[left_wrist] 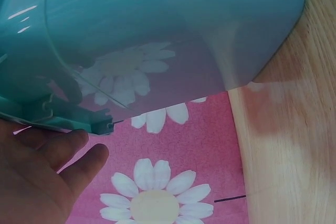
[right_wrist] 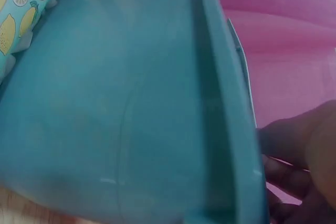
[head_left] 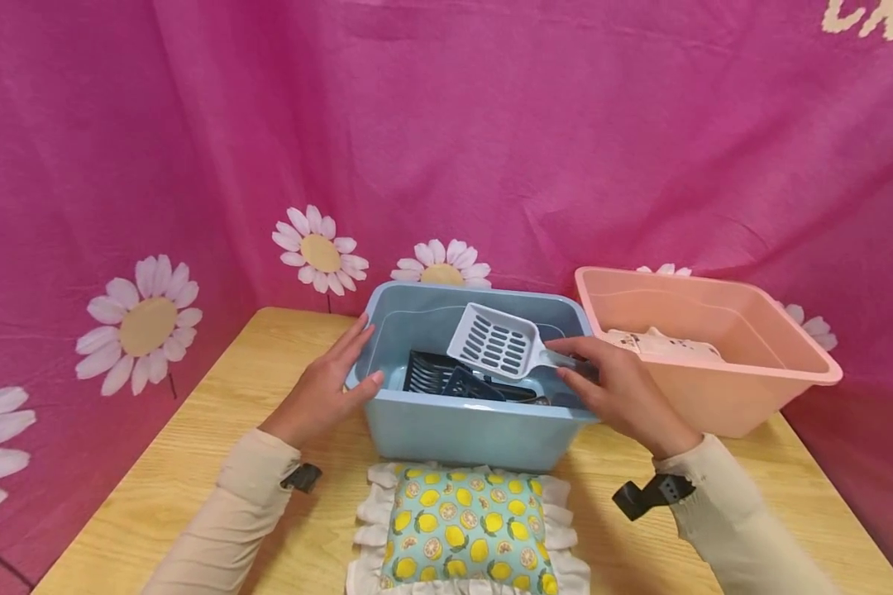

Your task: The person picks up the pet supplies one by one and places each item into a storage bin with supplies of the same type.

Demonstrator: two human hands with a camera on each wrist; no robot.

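Observation:
A light grey slotted litter scoop (head_left: 500, 340) is held by its handle in my right hand (head_left: 619, 384), over the inside of a blue plastic bin (head_left: 476, 434). At the bin's left end, my left hand (head_left: 329, 387) rests on the rim with fingers extended; the left wrist view shows its fingers (left_wrist: 86, 163) by the rim's underside. Inside the bin lie a black slotted tool (head_left: 430, 373) and other dark items, partly covered by the scoop and the front wall. The right wrist view shows mostly the bin's outer wall (right_wrist: 115, 103), with the scoop out of sight.
A pink bin (head_left: 714, 397) holding a pale patterned item (head_left: 666, 345) stands close on the right. In front of the blue bin lies a lemon-print cushion (head_left: 467, 525) with white ruffles. The wooden table (head_left: 216, 388) meets a magenta daisy cloth (head_left: 446, 149) behind.

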